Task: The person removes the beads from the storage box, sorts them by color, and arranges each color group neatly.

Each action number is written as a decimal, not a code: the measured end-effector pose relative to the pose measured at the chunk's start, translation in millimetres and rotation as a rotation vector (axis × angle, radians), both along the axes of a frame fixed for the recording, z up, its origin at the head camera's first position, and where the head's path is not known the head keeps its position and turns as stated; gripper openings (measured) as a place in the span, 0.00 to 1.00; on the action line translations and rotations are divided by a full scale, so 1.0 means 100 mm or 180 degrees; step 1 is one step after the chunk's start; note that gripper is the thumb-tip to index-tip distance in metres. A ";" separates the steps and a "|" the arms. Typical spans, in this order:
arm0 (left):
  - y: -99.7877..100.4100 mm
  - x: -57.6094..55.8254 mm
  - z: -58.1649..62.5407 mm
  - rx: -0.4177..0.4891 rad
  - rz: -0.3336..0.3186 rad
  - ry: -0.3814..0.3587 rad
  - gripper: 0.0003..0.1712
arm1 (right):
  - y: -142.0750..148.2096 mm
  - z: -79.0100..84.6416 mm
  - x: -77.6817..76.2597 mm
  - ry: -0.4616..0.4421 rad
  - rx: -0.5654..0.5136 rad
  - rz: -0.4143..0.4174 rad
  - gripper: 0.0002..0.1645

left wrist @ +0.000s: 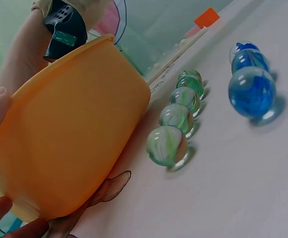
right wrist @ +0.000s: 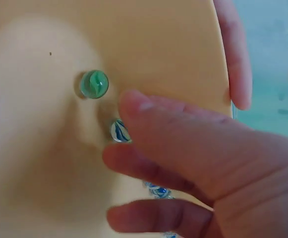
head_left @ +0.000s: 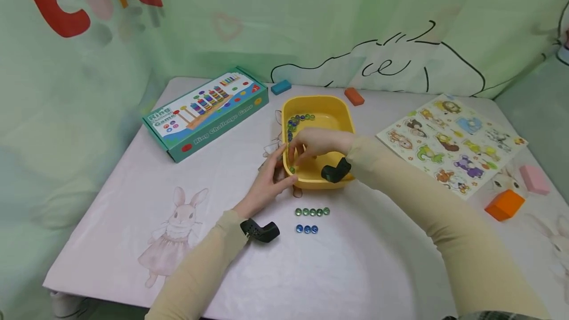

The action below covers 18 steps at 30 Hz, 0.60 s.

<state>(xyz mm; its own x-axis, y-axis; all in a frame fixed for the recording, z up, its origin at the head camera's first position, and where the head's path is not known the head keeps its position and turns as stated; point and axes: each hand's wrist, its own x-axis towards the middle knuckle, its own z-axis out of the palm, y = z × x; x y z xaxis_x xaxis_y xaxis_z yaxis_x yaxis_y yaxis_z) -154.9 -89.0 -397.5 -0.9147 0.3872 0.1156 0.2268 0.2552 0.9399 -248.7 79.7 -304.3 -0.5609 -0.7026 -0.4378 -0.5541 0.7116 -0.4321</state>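
All across the pale desk [head_left: 382,260], spreading playthings out toward the edges, probably for working room in the middle. Parking a flat animal board [head_left: 453,144] at the right and a ring-game box [head_left: 204,112] slantwise at the far left, perhaps just for leaving elbows free. Placing a yellow tub [head_left: 311,184] between them, likely for reaching from both sides. Cupping its near left corner from outside with the left grip [head_left: 265,178], with fingers spread along the wall, presumably for steadying so light a vessel. Dipping the right grip [head_left: 313,140] inside, with thumb and fingers spread, apparently for getting down to the tub's floor. Sitting idle at the margins: a blue block [head_left: 281,87] and a red-orange block [head_left: 354,96] behind the tub, an orange block [head_left: 504,205] and a pink block [head_left: 535,180] near the board. Lining up five green marbles [head_left: 313,212] before the tub and three blue marbles [head_left: 307,229] in a nearer row, seemingly for separating colours. Gathering mixed marbles [head_left: 291,125] along the tub's left and far walls. Showing a blue-streaked marble [right wrist: 118,131] between right thumb and forefinger, with contact impossible to tell, and a lone green marble [right wrist: 94,84] near the thumb, apart from it.
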 end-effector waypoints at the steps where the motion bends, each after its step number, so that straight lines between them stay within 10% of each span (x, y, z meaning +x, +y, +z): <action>1: 0.00 0.00 0.00 -0.0001 0.0001 0.0004 0.44 | 0.01 -0.01 -0.01 0.0002 -0.0005 -0.0002 0.07; 18: -0.01 -0.03 0.00 -0.0068 0.0020 0.0061 0.44 | 0.04 -0.17 -0.11 0.0061 -0.0150 0.0104 0.08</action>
